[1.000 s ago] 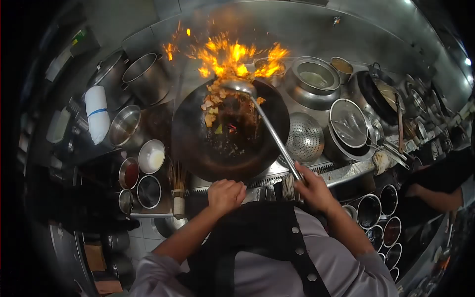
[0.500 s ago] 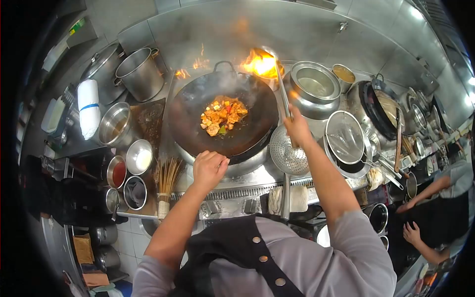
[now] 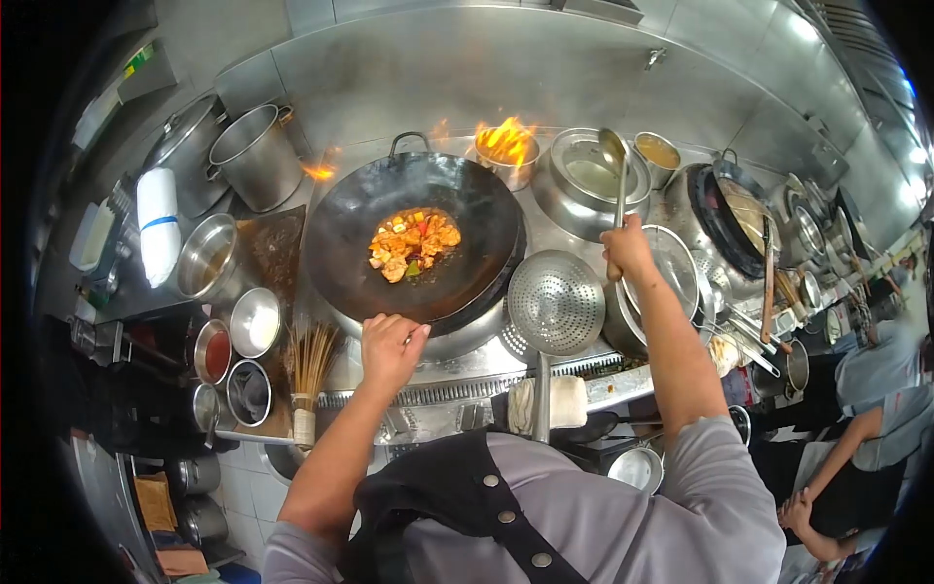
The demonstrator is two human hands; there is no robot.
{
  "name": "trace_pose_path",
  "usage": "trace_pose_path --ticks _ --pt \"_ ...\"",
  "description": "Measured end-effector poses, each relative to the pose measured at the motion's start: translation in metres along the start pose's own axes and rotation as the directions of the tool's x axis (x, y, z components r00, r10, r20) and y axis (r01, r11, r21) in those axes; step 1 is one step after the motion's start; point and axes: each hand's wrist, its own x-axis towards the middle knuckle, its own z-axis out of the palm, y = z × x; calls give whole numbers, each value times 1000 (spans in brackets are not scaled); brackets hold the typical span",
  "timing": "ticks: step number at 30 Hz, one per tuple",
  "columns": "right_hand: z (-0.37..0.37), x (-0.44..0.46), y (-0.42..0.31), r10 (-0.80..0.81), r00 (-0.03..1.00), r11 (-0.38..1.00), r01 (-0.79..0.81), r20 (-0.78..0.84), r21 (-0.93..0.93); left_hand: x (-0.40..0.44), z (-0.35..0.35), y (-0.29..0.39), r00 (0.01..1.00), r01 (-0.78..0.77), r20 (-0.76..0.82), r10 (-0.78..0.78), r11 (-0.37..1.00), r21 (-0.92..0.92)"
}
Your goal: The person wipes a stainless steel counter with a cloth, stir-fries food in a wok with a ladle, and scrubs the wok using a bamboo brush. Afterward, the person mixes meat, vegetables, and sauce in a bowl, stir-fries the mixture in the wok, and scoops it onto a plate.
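My left hand [image 3: 391, 346] is closed on the near rim of a large black wok [image 3: 477, 219], which sits on the burner. In the wok's middle lies a small heap of glossy orange-brown stir-fried pieces [image 3: 413, 243] with red and green bits. My right hand [image 3: 628, 251] grips the handle of a ladle [image 3: 620, 185], whose bowl is raised above the edge of a wide pot of clear liquid [image 3: 593, 178]. Left of that hand, a perforated skimmer [image 3: 556, 304] rests at the stove's front, its handle pointing toward me.
Flames [image 3: 506, 142] rise from a pot behind the wok. Bowls, including one with red sauce [image 3: 213, 351], and a bamboo brush [image 3: 311, 365] stand at left. Right are a mesh strainer [image 3: 673, 277] and another wok [image 3: 749, 209]. Another person's hands [image 3: 798, 511] show at lower right.
The ladle has swung right, from beside the flames to over the pot of liquid, with my right hand. The flames behind the wok are smaller. My left hand stays on the rim.
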Motion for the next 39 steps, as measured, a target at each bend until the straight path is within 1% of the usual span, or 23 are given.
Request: trace_pose_path --ticks 2,3,4,5,7,10,12,13,14,16,18,20,22,24,26,27,28,30,32,34,35,36,39 --pt "-11 34 1 64 997 995 -68 50 78 -1 -3 0 999 33 20 -32 999 -22" --pt "-15 67 10 165 947 813 -290 277 505 -2 -4 -1 999 40 9 -40 999 -17" --pt "-13 90 9 139 846 418 -521 514 744 -2 -5 -3 999 39 27 -38 999 -36" --pt "-12 86 -19 130 843 423 -523 522 740 -3 -6 -5 998 38 46 -35 998 -55" --pt "-15 79 -73 76 876 77 -482 477 873 -3 -8 -9 996 56 67 -53 998 -39" --pt "-14 96 -88 13 837 -54 -545 547 836 -4 -9 -8 993 69 93 -65 997 -32" --pt "-8 89 -76 -9 821 -47 -571 571 819 -4 -10 -7 995 62 82 -58 997 -40" --pt "-4 72 -67 -1 894 405 -410 449 817 -4 -11 -8 996 44 77 -41 998 -38" --pt "-1 51 -60 -58 944 769 -166 325 618 -5 -12 -9 997 25 71 -22 999 -37" --pt "1 -8 -49 -41 983 897 -42 177 440 -9 -17 -20 997 6 80 3 994 -106" --pt "-1 -36 -6 -67 987 946 17 145 325 -22 -25 -25 996 2 89 14 984 -177" --pt "-35 -106 -17 62 966 871 -174 249 459 -48 -39 -25 988 6 -149 -50 959 -282" --pt "-37 -163 -9 26 973 930 -107 230 351 -89 -64 -51 989 78 -105 -104 971 -227" --pt "-11 -210 18 -119 988 992 114 100 56 -145 -91 -85 939 332 54 -340 853 -404" --pt "10 -265 12 -122 980 869 29 156 495 -188 -117 -136 824 525 40 -565 735 -429" --pt "18 -294 -8 -152 955 765 -49 254 643 -203 -130 -166 786 535 -49 -616 718 -445" --pt "23 -321 -28 -184 926 635 -144 330 759 -214 -144 -196 748 535 -127 -651 706 -464" --pt "34 -346 -49 -261 762 485 -427 592 763 -220 -169 -253 661 576 -257 -705 696 -429" --pt "55 -367 -92 -186 738 552 -467 648 691 -210 -193 -296 625 651 -300 -721 693 -308" --pt "91 -384 -129 -88 625 755 -466 776 460 -189 -209 -313 577 638 -317 -753 658 -400" --pt "117 -394 -142 -37 596 826 -433 802 360 -175 -217 -306 446 678 -203 -872 477 -559" --pt "144 -403 -150 19 571 883 -395 821 254 -170 -216 -314 446 680 -195 -874 472 -562" --pt "219 -419 -148 -4 470 976 -191 883 106 -159 -204 -350 285 650 -8 -959 200 -733"
